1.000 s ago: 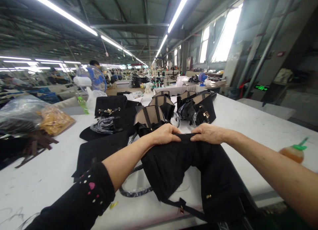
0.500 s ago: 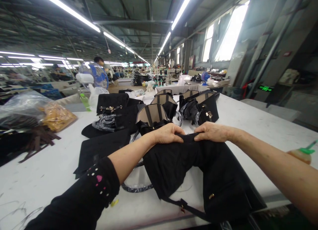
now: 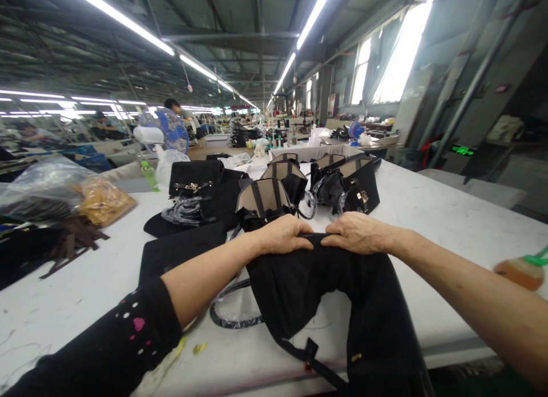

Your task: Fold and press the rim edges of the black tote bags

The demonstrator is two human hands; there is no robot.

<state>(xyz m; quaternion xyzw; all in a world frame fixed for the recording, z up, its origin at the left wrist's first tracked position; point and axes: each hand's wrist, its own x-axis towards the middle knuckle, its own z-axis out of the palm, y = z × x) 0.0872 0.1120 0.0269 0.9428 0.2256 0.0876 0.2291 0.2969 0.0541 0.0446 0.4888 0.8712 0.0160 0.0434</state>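
Black fabric piece [image 3: 289, 294] sits pinched by left hand [image 3: 283, 236] and right hand [image 3: 363, 233], gripped edge running 9-to-3 o'clock, body toward 6, hands equally near.

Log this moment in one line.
left hand: pinching black fabric edge | right hand: pinching same edge | beyond: beige-lined bags | surface: white table

Amber bottle [image 3: 519, 273] right; blue fan [image 3: 176, 133] left.
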